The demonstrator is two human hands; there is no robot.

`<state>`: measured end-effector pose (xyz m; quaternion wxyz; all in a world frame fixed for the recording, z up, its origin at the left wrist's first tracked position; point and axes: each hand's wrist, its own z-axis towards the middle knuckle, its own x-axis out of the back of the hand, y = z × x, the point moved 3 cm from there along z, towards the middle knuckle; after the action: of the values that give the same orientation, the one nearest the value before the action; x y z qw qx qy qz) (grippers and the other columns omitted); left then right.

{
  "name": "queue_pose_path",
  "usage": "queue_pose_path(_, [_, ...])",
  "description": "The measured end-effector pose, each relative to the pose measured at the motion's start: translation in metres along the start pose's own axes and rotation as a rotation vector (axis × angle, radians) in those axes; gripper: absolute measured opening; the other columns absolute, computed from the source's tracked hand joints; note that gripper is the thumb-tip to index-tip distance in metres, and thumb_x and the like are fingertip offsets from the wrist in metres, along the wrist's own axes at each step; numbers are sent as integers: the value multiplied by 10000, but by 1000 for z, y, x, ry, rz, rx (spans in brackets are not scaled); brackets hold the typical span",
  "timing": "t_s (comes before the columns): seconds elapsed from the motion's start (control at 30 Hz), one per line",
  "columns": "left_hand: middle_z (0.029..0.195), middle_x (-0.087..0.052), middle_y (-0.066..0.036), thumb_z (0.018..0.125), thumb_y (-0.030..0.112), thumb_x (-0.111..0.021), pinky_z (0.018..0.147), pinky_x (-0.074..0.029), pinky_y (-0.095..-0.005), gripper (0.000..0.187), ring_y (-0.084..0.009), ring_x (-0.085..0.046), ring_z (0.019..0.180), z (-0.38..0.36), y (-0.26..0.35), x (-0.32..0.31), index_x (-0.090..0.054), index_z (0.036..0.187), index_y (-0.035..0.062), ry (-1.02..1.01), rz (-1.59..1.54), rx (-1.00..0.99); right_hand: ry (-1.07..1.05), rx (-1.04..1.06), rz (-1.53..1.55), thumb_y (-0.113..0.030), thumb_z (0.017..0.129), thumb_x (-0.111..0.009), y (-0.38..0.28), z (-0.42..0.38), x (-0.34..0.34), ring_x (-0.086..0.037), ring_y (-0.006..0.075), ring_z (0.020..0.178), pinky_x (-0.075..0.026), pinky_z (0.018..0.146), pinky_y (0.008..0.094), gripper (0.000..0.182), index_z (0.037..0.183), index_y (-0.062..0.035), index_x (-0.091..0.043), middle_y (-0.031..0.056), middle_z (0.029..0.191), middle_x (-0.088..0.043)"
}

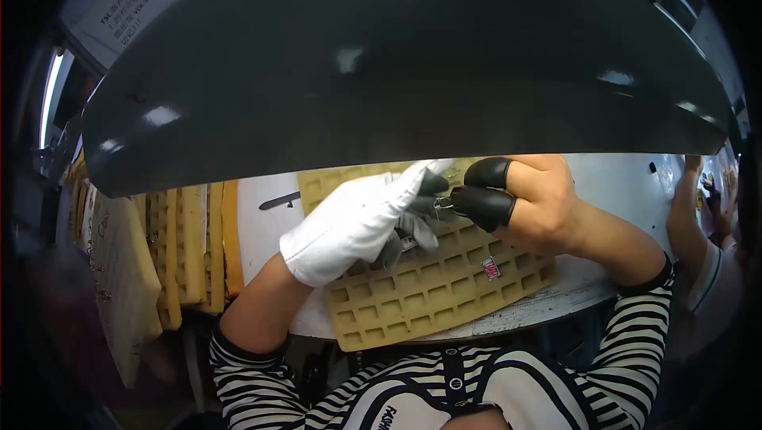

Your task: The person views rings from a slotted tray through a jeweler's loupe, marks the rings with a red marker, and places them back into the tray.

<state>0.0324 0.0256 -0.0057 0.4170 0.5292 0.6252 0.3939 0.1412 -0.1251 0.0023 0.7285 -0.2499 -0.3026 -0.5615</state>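
My left hand (357,219) wears a white glove with grey fingertips, its fingers curled in over the foam tray (413,307). Black covers sit on the thumb and finger of my right hand (516,196), which are pinched together. Between the fingertips of both hands is a small silvery wire-like metal piece (442,204), perhaps jewelry; its exact kind is too small to tell. Beneath the hands, the yellowish tray has rows of square pockets. A small red and white tag (489,269) lies on it, to the lower right of my hands.
A large dark glossy panel (397,73) hangs over the white table (591,271) and hides its far part. Left of my glove lies a dark flat blade-like tool (279,200). Several yellow foam trays (190,247) stand on edge at the left. Another person's arm (689,215) shows at far right.
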Motion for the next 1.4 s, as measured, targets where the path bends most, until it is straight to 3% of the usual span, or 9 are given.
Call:
queue_pose_path(0.27, [893, -687, -79, 931, 285, -554, 477, -437, -172, 328, -83, -612, 655, 4, -15, -11, -614, 1029, -23, -83, -31, 137, 18, 17, -87, -77, 593, -687, 2, -15, 11, -607, 191, 687, -487, 557, 296, 191, 784, -65, -684, 56, 777, -615])
queue_pose_path(0.4, [922, -685, -72, 916, 267, -577, 510, -452, -192, 330, -78, -620, 700, -1, -6, -19, -604, 1057, -31, 87, 54, 84, -28, -289, 95, -21, 629, -698, 9, -18, 11, -581, 186, 534, -443, 443, 292, 228, 856, 3, -689, 102, 725, -630])
queue_pose_path(0.53, [946, -681, -67, 924, 306, -574, 536, -457, -204, 350, -85, -634, 753, 6, -19, -12, -610, 1064, -13, 87, 322, 7, -149, -923, 666, -59, 761, -681, 11, -20, 9, -609, 158, 593, -459, 499, 277, 169, 913, 14, -682, 118, 725, -650])
queue_pose_path(0.8, [818, -686, -51, 920, 327, -576, 555, -450, -206, 340, -65, -599, 687, 5, -20, -15, -648, 1043, 18, 82, 432, -178, -264, -1017, 961, -18, 786, -637, 5, -15, 7, -578, 111, 666, -467, 589, 254, 184, 967, 2, -662, 68, 789, -634])
queue_pose_path(0.87, [831, -685, -46, 923, 306, -565, 569, -459, -207, 338, -71, -601, 693, 1, -11, -21, -641, 1073, 12, 133, 296, 91, -260, -1045, 968, -8, 792, -626, 5, -14, 8, -570, 99, 685, -469, 612, 248, 191, 981, -1, -657, 55, 805, -630])
queue_pose_path(1.03, [1072, -625, -96, 933, 116, -483, 705, -507, -236, 373, -117, -617, 763, 2, -34, -8, -488, 1283, -12, 184, 554, -72, -276, -1186, 914, 0, 808, -606, 8, -14, 13, -556, 68, 686, -469, 627, 234, 187, 988, 2, -653, 20, 770, -629])
queue_pose_path(1.13, [1086, -607, -103, 943, 75, -439, 712, -512, -245, 372, -141, -622, 794, -1, -34, 0, -459, 1302, -18, 213, 858, -483, -262, -1145, 962, -8, 821, -603, 7, -14, 13, -560, 66, 698, -474, 635, 232, 175, 988, 7, -654, 27, 783, -635])
queue_pose_path(1.33, [919, -622, -98, 951, 158, -491, 733, -510, -261, 398, -160, -617, 834, 1, -28, -9, -444, 1275, -68, 31, 475, -282, -246, -1129, 1044, -2, 822, -601, 5, -14, 9, -560, 72, 703, -475, 641, 234, 165, 979, 9, -650, 33, 801, -630])
queue_pose_path(1.4, [872, -624, -89, 936, 198, -535, 727, -512, -270, 428, -156, -620, 809, -1, -20, -18, -449, 1252, -77, 60, 56, -2, -246, -1134, 1070, -1, 823, -601, 5, -15, 9, -560, 74, 705, -475, 643, 234, 161, 976, 10, -648, 35, 807, -629])
